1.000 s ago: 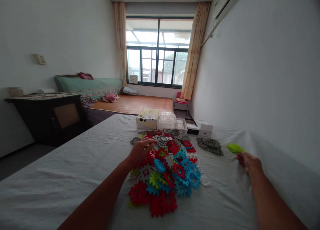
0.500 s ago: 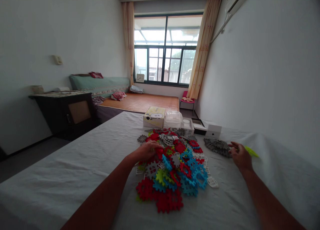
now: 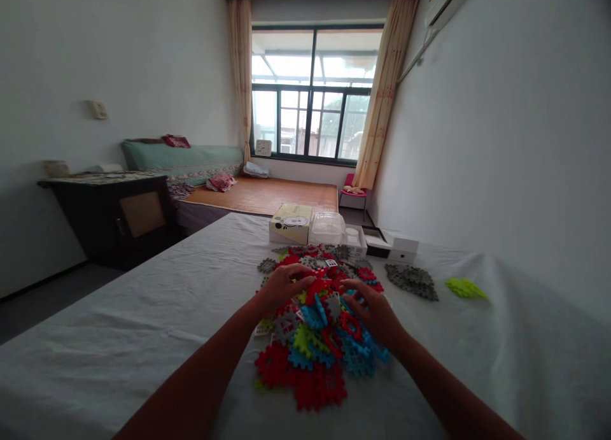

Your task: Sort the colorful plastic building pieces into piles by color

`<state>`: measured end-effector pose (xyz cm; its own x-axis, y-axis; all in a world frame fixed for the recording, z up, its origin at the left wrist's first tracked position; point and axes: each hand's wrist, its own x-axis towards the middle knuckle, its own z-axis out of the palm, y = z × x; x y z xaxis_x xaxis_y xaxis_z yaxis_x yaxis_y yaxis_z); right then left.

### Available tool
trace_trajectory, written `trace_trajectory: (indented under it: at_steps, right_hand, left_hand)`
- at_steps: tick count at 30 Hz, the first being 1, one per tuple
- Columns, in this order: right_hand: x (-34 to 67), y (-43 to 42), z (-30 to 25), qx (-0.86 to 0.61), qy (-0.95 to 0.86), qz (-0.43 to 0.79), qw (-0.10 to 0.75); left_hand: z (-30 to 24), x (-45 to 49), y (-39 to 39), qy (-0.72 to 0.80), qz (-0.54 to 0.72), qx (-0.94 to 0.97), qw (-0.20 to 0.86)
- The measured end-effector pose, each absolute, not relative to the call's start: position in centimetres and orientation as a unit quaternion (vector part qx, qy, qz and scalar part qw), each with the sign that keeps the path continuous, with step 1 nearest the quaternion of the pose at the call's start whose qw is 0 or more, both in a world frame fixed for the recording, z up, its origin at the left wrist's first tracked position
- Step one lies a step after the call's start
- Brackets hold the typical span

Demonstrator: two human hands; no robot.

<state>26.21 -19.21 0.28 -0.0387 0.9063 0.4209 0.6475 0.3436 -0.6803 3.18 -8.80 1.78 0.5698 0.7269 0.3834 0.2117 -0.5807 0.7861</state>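
On the white-clothed counter (image 3: 143,338), the pile of coloured tiles (image 3: 319,357) lies at its middle. The right hand (image 3: 375,312) has come over from the green pieces (image 3: 464,288) onto the pile, fingers spread. The left hand (image 3: 281,287) stays there, fingers curled, grip unclear.

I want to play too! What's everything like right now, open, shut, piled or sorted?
Mixed tiles: heaped, unsorted.
Left hand: resting on them.
Right hand: spread flat on them.
Grey tiles: separate pile.
Green tiles: separate pile.
Clear tub: lid on.
Curtains: drawn open.
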Motion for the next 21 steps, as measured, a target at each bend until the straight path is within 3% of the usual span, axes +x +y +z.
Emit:
trace_trajectory:
  at_steps: [13, 18, 21]
  right_hand:
    - [25.9, -19.1, 0.4, -0.509, -0.687, 0.185, 0.484]
    - [33.7, -16.8, -0.4, -0.59, -0.463, 0.241, 0.616]
    - [41.1, -17.5, -1.1, -0.64, -0.319, 0.25, 0.652]
  left_hand:
    - [2.1, 4.7, -10.5, 0.225, 0.324, 0.841, 0.37]
    - [0.7, 4.4, -8.8, 0.252, 0.356, 0.84, 0.323]
    - [-0.2, 4.2, -7.8, 0.251, 0.366, 0.845, 0.297]
